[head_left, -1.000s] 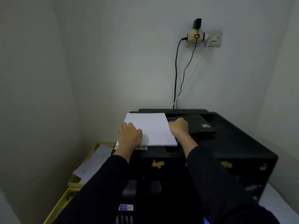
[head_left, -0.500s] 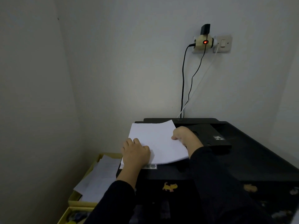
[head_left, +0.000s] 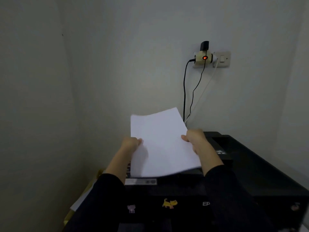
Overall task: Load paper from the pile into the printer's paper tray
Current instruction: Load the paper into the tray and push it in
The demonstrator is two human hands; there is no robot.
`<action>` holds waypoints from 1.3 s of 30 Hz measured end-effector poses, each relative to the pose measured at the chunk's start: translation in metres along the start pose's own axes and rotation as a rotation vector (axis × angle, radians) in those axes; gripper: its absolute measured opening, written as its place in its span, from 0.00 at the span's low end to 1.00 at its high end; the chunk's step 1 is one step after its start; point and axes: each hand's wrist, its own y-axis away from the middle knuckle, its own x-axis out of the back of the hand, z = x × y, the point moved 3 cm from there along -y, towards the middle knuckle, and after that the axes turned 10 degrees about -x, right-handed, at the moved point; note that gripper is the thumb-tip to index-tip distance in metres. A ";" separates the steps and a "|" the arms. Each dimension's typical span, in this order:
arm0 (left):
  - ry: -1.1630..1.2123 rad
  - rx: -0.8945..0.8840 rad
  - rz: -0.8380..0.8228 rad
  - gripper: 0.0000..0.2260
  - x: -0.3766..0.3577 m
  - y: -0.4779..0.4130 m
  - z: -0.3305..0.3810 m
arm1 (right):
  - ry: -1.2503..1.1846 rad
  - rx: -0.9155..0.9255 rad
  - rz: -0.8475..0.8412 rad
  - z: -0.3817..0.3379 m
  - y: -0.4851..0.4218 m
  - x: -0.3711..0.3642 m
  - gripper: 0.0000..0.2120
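Leftmost, low against the wall, a yellow tray (head_left: 93, 179) holds loose white sheets (head_left: 82, 199), partly hidden behind a dark sleeve. Next comes the left hand (head_left: 131, 143), fingers curled and pinching the left edge of a stack of white paper (head_left: 161, 143), thumb on the top face. That stack is lifted clear of the black printer (head_left: 250, 173) and tilted, its far edge raised toward the wall and its near edge hanging just over the printer's top. On the stack's other side the right hand (head_left: 195, 138) is closed on the right edge, thumb on top and the remaining fingers underneath. Below the hands, the printer's front carries a pale label strip (head_left: 141, 181), a purple sticker (head_left: 131, 208), a yellow cat sticker (head_left: 169, 203) and the letters "EP". Farther right and higher, a wall socket (head_left: 221, 59) carries an adapter (head_left: 203, 57) with a glowing red light, and cables (head_left: 184, 91) drop from it behind the printer.
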 end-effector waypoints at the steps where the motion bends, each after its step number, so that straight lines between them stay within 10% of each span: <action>1: -0.045 -0.056 0.062 0.19 0.002 -0.002 0.007 | 0.026 0.029 0.000 -0.002 0.000 -0.001 0.13; 10: -0.033 -0.410 0.315 0.11 0.008 0.022 0.048 | 0.033 0.362 -0.009 -0.018 0.025 -0.024 0.19; 39: -0.223 -0.318 0.342 0.16 -0.013 0.066 0.037 | 0.103 0.338 0.188 0.008 0.044 0.013 0.12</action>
